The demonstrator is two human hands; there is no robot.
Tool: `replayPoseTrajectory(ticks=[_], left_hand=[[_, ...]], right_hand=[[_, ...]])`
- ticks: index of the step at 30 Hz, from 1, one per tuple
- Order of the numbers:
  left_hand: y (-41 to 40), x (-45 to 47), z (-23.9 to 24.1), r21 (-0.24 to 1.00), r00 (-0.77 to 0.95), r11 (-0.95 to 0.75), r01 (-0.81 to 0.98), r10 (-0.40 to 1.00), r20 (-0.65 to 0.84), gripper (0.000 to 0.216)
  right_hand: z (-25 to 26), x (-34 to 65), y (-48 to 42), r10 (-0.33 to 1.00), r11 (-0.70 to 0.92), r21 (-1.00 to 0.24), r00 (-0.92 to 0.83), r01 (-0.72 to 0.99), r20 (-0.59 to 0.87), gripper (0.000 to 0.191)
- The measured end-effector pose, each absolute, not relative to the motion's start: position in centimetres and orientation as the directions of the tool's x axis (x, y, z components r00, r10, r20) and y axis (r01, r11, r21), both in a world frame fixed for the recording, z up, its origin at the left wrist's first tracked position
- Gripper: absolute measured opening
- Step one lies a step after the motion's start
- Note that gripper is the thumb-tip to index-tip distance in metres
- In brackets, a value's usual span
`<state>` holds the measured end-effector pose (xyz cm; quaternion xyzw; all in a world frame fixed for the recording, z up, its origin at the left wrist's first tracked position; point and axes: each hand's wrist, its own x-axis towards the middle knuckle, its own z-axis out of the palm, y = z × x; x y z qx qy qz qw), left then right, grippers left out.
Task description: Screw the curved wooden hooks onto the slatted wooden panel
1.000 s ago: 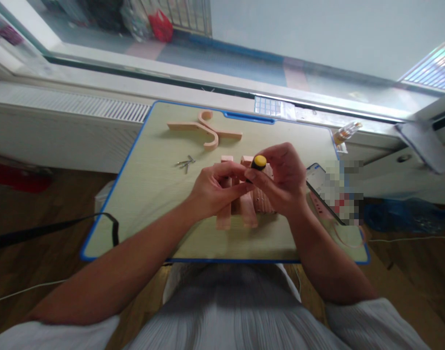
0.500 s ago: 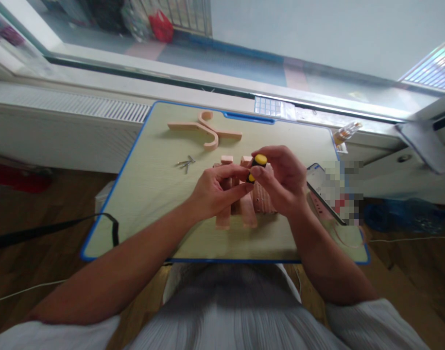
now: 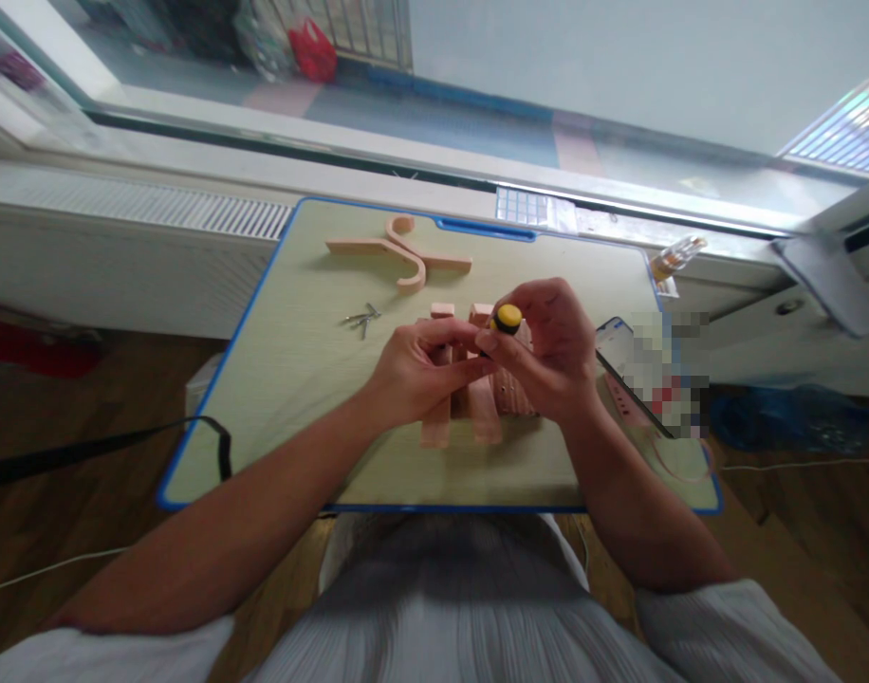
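Observation:
My right hand [image 3: 552, 356] is closed round a small screwdriver with a yellow cap [image 3: 507, 318], held upright over a light wooden assembly [image 3: 477, 408] of slats on the desk. My left hand [image 3: 416, 370] pinches near the screwdriver's tip, fingers pressed together against the wood. What sits under the tip is hidden by my fingers. Both forearms reach in from the bottom of the view.
The blue-rimmed desk [image 3: 278, 379] carries curved wooden pieces [image 3: 402, 251] at the back, loose screws [image 3: 363, 318] left of centre and a phone [image 3: 630, 375] at the right. A small bottle [image 3: 676, 256] lies on the window sill. A black strap [image 3: 207, 436] hangs off the desk's left edge.
My right hand has twisted the screwdriver slightly in place; the yellow cap shifted a little. My left hand has stayed where it was.

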<state>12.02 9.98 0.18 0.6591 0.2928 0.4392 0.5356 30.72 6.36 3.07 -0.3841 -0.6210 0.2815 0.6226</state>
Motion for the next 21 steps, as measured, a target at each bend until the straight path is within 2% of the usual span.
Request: replayPoseTrajectory(ticks=[4,7,15,21], left_hand=[[9.9,11.9,0.7,0.967,0.464,-0.246,-0.068,0.85,0.249,0.034],[10.0,11.8,0.9,0.967,0.489,-0.251,-0.051,0.838,0.243,0.039],[9.8,11.9,1.0,0.964,0.473,-0.267,0.001,0.849,0.234,0.037],[10.0,12.1,-0.1,0.958,0.43,-0.26,-0.12,0.856,0.286,0.034]], right_hand=[[3.4,31.2,6.1,0.879,0.476,-0.876,0.005,0.071,0.478,0.04],[3.4,31.5,6.0,0.894,0.448,-0.894,-0.017,0.022,0.448,0.036],[3.4,31.2,5.9,0.855,0.518,-0.854,0.008,0.058,0.519,0.029],[2.9,30.7,6.3,0.799,0.594,-0.801,0.053,0.078,0.598,0.029]])
